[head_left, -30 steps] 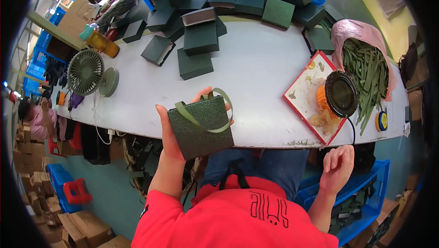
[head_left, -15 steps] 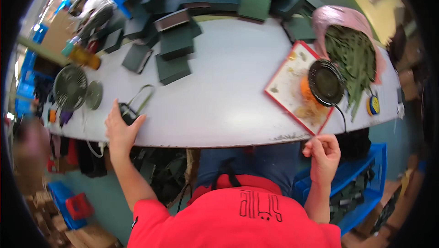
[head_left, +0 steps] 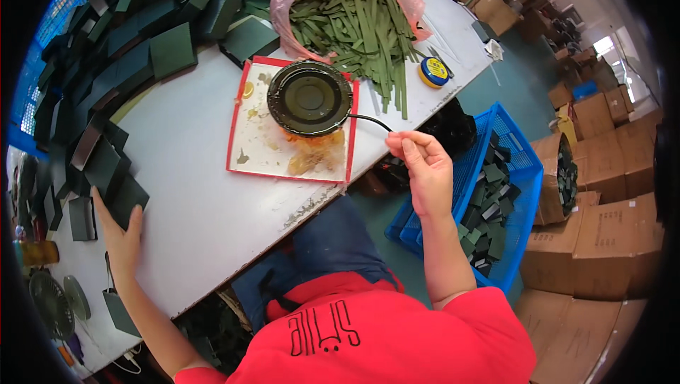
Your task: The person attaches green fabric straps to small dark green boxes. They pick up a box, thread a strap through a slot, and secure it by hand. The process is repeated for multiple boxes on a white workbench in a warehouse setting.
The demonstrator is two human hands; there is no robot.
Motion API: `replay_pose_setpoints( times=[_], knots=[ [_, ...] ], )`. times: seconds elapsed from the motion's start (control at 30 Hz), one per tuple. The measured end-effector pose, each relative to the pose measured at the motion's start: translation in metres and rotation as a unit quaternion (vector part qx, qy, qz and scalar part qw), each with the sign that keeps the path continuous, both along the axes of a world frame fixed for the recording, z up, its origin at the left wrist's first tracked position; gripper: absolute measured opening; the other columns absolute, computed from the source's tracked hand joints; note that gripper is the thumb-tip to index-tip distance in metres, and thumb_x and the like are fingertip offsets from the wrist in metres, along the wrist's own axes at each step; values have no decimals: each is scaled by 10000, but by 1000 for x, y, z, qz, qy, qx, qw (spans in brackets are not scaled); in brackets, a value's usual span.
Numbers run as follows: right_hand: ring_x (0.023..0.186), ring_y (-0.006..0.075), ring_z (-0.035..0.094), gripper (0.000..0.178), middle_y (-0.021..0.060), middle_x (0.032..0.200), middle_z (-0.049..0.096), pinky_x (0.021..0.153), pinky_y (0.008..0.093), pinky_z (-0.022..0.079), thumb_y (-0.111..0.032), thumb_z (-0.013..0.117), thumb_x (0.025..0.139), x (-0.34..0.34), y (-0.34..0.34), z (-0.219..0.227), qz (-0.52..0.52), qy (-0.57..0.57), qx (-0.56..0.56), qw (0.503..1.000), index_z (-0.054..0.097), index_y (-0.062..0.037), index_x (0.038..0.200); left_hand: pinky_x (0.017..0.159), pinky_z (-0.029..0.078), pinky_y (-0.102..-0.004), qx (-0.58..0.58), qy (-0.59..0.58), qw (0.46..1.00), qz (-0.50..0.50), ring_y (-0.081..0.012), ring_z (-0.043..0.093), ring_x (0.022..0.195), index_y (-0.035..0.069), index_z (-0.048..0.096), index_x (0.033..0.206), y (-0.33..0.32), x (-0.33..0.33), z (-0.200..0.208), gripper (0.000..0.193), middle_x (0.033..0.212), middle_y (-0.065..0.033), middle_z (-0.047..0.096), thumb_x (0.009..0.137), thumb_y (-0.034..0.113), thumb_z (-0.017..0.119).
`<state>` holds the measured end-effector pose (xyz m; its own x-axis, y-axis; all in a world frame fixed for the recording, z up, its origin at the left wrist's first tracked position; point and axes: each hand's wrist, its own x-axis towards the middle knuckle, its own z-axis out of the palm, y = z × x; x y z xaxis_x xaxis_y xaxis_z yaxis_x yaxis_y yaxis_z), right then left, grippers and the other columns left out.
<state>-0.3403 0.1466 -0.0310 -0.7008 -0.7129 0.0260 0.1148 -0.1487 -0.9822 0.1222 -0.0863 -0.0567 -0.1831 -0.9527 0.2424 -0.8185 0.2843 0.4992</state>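
My left hand is at the left of the table, thumb and index finger spread. Its fingertips reach the near edge of a dark green box at the end of a stack; a firm grip does not show. Beside my left forearm lies another dark green box with a strap. My right hand hovers by the table's front edge, fingertips pinched together; what they hold, if anything, cannot be made out. Just beyond it runs a black cord from a round black pan, which stands on a stained white board with a red rim.
A pink bag spills green strips behind the pan. A blue-yellow round tin lies to its right. Blue crates with green pieces stand below right, near cardboard boxes. A fan sits far left.
The view has swung right. My left hand has left the strapped box and moved to the box stack. My right hand stays pinched and now appears closer to the black cord.
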Motion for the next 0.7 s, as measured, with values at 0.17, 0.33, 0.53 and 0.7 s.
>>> replay_pose_setpoints(
  times=[0.17, 0.33, 0.53, 0.7],
  knots=[
    [1313, 297, 559, 416, 208, 1389, 582, 1104, 406, 471, -105, 604, 1005, -26, 6, 1, 79, -210, -114, 968, 519, 62, 1376, 1184, 283, -470, 41, 27, 998, -41, -344, 375, 1426, 155, 245, 1603, 55, -53, 22, 975, 1580, -150, 354, 775, 153, 760],
    [1410, 357, 441, 680, 243, 1496, 469, 1187, 481, 360, -498, 377, 1070, -35, 7, 7, 91, -360, -172, 912, 445, 66, 1444, 1136, 343, -449, 32, 171, 982, -70, -318, 425, 1376, 136, 277, 1589, 64, -47, 17, 963, 1570, -121, 377, 760, 162, 766],
    [1449, 351, 383, 773, 227, 1535, 426, 1203, 491, 316, -596, 346, 1044, -36, 7, 5, 95, -336, -171, 921, 408, 36, 1484, 1183, 258, -452, -158, 147, 974, -72, -334, 351, 1449, 107, 450, 1470, 71, -60, 49, 735, 1559, -102, 409, 782, 55, 700],
    [1510, 351, 259, 1027, 201, 1633, 258, 1226, 514, 238, -795, 399, 905, -10, 3, 9, 232, -217, -188, 929, 247, -38, 1584, 1166, 243, -558, -131, -171, 966, -143, -399, 343, 1441, 90, 676, 1156, 83, -84, 69, 439, 1430, -101, 546, 719, 56, 701]
  ],
)
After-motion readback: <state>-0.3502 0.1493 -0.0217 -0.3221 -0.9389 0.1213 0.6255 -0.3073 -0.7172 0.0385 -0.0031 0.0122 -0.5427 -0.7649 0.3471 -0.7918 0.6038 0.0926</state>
